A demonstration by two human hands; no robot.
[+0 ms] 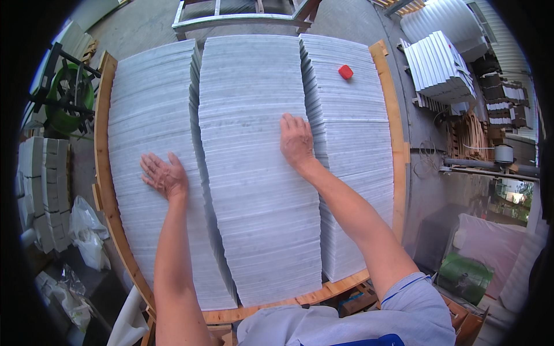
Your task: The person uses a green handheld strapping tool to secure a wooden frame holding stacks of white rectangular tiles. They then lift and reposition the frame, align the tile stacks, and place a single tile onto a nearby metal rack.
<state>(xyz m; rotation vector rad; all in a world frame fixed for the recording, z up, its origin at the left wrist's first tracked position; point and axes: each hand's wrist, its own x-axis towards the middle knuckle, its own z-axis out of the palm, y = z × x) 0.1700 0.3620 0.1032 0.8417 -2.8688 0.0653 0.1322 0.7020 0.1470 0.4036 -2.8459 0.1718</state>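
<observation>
Three long rows of thin grey-white slabs, likely stone tiles, stand on edge side by side in a wooden crate (pixel 106 167). On the left row (pixel 156 230) my left hand (pixel 165 176) lies with its fingers spread, holding nothing. My right hand (pixel 296 139) rests on the middle row (pixel 254 213) near its right edge, fingers fairly close together and bent over the slab tops; I see nothing held in it. A small red block-like object (pixel 345 72) sits on the far part of the right row (pixel 358 144). Narrow gaps separate the rows.
A metal frame (pixel 242 23) stands beyond the crate. To the left are a green reel (pixel 69 98), stacked white blocks (pixel 52 184) and plastic bags (pixel 89 233). At right are a stack of white slabs (pixel 441 66), a metal bar (pixel 490 167) and a green drum (pixel 466 277).
</observation>
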